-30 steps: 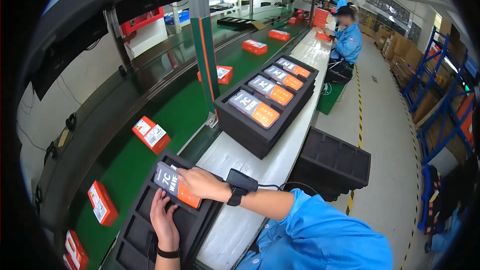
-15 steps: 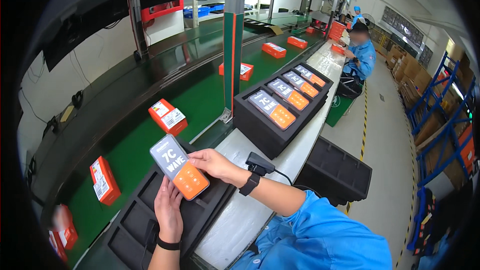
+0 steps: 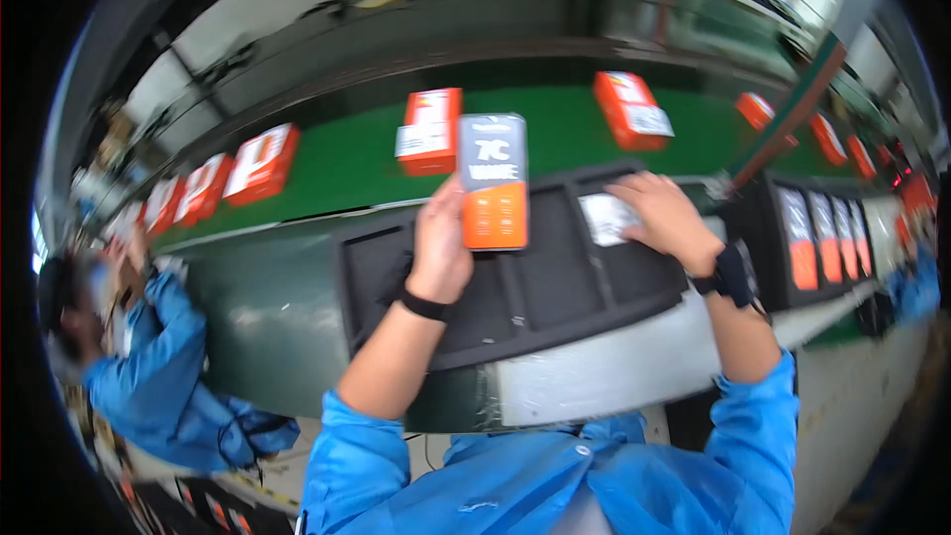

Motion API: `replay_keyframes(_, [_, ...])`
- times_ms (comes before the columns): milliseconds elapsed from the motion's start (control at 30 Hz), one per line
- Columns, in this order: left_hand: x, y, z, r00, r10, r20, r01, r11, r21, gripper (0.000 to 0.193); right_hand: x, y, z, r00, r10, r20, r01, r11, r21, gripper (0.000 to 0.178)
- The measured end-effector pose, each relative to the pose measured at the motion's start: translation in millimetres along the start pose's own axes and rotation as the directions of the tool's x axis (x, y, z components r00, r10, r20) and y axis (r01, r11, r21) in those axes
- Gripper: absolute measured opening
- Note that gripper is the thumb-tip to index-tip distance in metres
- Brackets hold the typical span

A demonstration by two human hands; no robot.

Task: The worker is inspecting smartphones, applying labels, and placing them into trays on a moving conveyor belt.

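Observation:
My left hand (image 3: 442, 243) is closed on the side of a smartphone (image 3: 495, 183), held upright above the black foam tray (image 3: 475, 332). The phone's face is grey above and orange below, with pale print. My right hand (image 3: 666, 213) is over the tray's right part, thumb and fingers apart. Its thumb and fingertips are at a small white flat piece (image 3: 602, 218) in a compartment there. Blur hides what kind of piece it is. A black device (image 3: 737, 272) is strapped at my right wrist, and a black band (image 3: 424, 307) circles my left wrist.
Orange-red boxes with white labels, such as this box (image 3: 432, 129), lie along the green conveyor belt (image 3: 535, 104). At right a black foam block (image 3: 788, 292) holds several phones. A co-worker in blue (image 3: 168, 357) sits at left. A slanted post (image 3: 792, 114) rises at right.
My view has swung left, bringing a co-worker into sight. My right hand has left the phone and moved to the white piece in the tray. My left hand now holds the phone alone.

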State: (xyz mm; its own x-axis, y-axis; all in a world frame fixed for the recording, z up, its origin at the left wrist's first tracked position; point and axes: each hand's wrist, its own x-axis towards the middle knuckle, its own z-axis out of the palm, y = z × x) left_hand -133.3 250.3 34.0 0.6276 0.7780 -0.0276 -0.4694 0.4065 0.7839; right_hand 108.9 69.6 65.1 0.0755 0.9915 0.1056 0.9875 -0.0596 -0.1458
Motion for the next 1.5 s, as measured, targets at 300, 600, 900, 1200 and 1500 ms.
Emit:
replay_keyframes(300, [-8, 22, -17, 0.999, 0.018, -0.049, -0.027, 0.982, -0.185, 0.031, 5, 19, -9, 0.996, 0.035, 0.087, -0.034, 0.999, -0.009, 0.044])
replay_keyframes(600, [15, 88, -59, 0.984, 0.179, -0.020, -0.180, 0.981, -0.068, 0.034, 76, -70, -5, 0.988, 0.151, -0.033, -0.021, 0.340, 0.940, 0.033])
replay_keyframes(900, [106, 274, -316, 0.679, 0.608, -0.411, -0.084, 0.621, 0.779, 0.024, 99, -150, 63, 1.000, 0.025, 0.012, -0.023, 0.528, 0.849, 0.015])
replay_keyframes(1200, [196, 328, -455, 0.644, 0.605, -0.468, 0.067, 0.565, 0.823, 0.027, 116, -152, 68, 0.986, -0.066, -0.153, 0.154, 0.713, 0.684, 0.018])
replay_keyframes(1500, [218, 288, -449, 0.669, 0.725, -0.162, 0.424, -0.194, 0.884, 0.039, 125, -164, 82, 0.986, -0.051, -0.161, 0.150, 0.701, 0.697, 0.018])
